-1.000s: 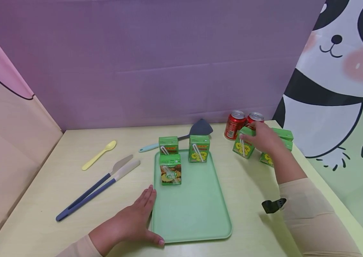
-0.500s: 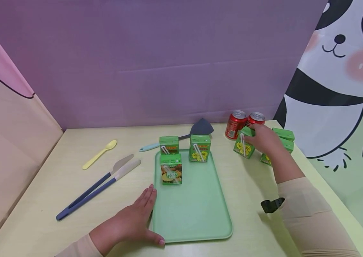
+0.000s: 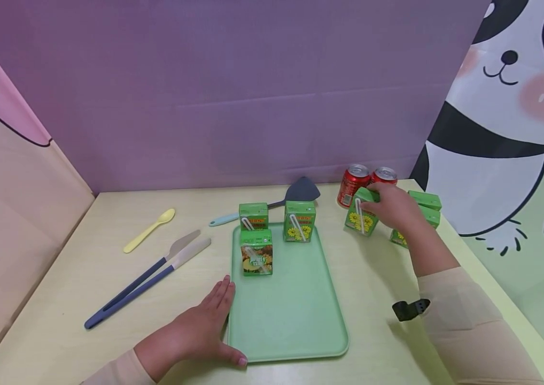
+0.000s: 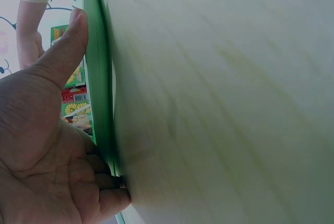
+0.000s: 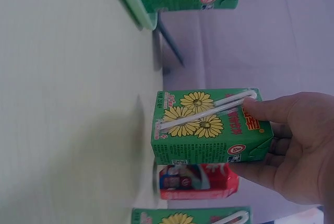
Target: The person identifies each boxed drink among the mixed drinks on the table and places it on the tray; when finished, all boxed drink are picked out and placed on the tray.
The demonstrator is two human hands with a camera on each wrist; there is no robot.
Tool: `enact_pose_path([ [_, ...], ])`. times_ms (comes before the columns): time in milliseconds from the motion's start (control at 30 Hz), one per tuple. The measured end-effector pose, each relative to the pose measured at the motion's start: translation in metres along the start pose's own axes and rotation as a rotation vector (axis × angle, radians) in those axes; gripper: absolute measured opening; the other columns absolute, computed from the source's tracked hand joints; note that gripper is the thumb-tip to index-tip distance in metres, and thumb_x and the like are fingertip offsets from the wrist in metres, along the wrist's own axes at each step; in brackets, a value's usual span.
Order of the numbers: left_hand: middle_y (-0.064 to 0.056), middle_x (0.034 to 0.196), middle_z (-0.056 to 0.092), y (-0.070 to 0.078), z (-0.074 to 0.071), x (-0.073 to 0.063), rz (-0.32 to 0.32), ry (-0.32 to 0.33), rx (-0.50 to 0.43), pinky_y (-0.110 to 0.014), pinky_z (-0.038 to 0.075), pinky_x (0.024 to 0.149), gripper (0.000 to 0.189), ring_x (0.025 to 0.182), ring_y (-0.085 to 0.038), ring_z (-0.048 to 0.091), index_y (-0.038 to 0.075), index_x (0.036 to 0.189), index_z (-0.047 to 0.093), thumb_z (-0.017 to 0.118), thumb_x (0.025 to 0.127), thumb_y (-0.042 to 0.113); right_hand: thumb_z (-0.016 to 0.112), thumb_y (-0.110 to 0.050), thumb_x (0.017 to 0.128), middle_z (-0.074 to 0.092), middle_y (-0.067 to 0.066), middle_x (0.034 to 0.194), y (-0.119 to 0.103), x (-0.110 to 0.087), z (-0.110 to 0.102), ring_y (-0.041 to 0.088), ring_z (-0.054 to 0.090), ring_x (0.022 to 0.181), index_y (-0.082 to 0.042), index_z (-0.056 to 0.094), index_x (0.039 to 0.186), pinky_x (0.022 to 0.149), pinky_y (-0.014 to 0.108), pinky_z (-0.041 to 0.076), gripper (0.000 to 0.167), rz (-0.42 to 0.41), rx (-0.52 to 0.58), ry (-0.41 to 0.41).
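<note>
A green juice box (image 3: pixel 360 215) with yellow flowers and a white straw is pinched near its top by my right hand (image 3: pixel 394 206), thumb on the straw side in the right wrist view. Its lower end stands close over the table there. My left hand (image 3: pixel 206 322) rests along the left rim of the light green tray (image 3: pixel 296 321), thumb at the near corner and fingers straight up the side. On the tray's far part stand three more juice boxes: one at the far right (image 3: pixel 300 222), one at the far left (image 3: pixel 254 216), one nearer (image 3: pixel 256 253).
Two red soda cans (image 3: pixel 352 184) stand behind the right hand. More green juice boxes (image 3: pixel 426 208) sit right of it, partly hidden by the arm. Tongs (image 3: pixel 149 280) and a yellow spoon (image 3: pixel 149 231) lie to the left. A spatula (image 3: pixel 302 190) lies behind the tray.
The right hand has shifted the juice box slightly left and up from its spot before the cans. The left hand and the tray have kept their places.
</note>
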State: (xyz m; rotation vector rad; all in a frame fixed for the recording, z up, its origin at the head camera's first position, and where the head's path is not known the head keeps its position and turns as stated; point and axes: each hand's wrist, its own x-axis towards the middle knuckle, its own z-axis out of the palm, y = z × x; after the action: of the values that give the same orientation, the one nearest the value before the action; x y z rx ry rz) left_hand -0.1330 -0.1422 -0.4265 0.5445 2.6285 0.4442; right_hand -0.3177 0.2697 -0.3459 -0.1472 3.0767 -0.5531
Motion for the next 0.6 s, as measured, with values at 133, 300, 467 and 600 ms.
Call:
enact_pose_path([
  [133, -0.01, 0.166, -0.003, 0.002, -0.001, -0.001, 0.004, 0.004, -0.003, -0.054, 0.035, 0.112, 0.141, 0.153, -0.031, 0.003, 0.007, 0.158, 0.006, 0.07, 0.058, 0.083, 0.066, -0.03, 0.094, 0.055, 0.022, 0.135, -0.013, -0.007, -0.005, 0.044, 0.05, 0.122, -0.002, 0.047, 0.14, 0.098, 0.064, 0.042, 0.058, -0.034, -0.001, -0.001],
  [300, -0.01, 0.166, -0.004, 0.0, -0.001, -0.001, -0.001, -0.001, -0.009, -0.055, 0.034, 0.112, 0.141, 0.153, -0.031, 0.003, 0.007, 0.158, 0.005, 0.07, 0.058, 0.083, 0.068, -0.028, 0.093, 0.058, 0.02, 0.132, -0.029, -0.017, -0.009, 0.04, 0.054, 0.116, -0.003, 0.05, 0.139, 0.095, 0.062, 0.045, 0.055, -0.1, -0.012, -0.001],
  [467, -0.01, 0.166, -0.003, -0.001, 0.0, -0.001, -0.001, -0.003, -0.003, -0.055, 0.033, 0.112, 0.141, 0.153, -0.031, 0.003, 0.007, 0.158, 0.005, 0.07, 0.058, 0.083, 0.07, -0.029, 0.092, 0.055, 0.019, 0.136, -0.047, -0.032, -0.012, 0.039, 0.052, 0.121, -0.005, 0.049, 0.141, 0.098, 0.062, 0.044, 0.058, -0.129, -0.021, -0.022],
  [600, -0.01, 0.166, -0.004, -0.001, 0.0, -0.001, 0.001, 0.001, -0.005, -0.055, 0.033, 0.113, 0.142, 0.153, -0.031, 0.003, 0.007, 0.158, 0.005, 0.07, 0.058, 0.083, 0.071, -0.028, 0.091, 0.056, 0.016, 0.135, -0.06, -0.043, -0.009, 0.036, 0.053, 0.12, -0.007, 0.052, 0.138, 0.099, 0.06, 0.044, 0.055, -0.177, -0.021, -0.023],
])
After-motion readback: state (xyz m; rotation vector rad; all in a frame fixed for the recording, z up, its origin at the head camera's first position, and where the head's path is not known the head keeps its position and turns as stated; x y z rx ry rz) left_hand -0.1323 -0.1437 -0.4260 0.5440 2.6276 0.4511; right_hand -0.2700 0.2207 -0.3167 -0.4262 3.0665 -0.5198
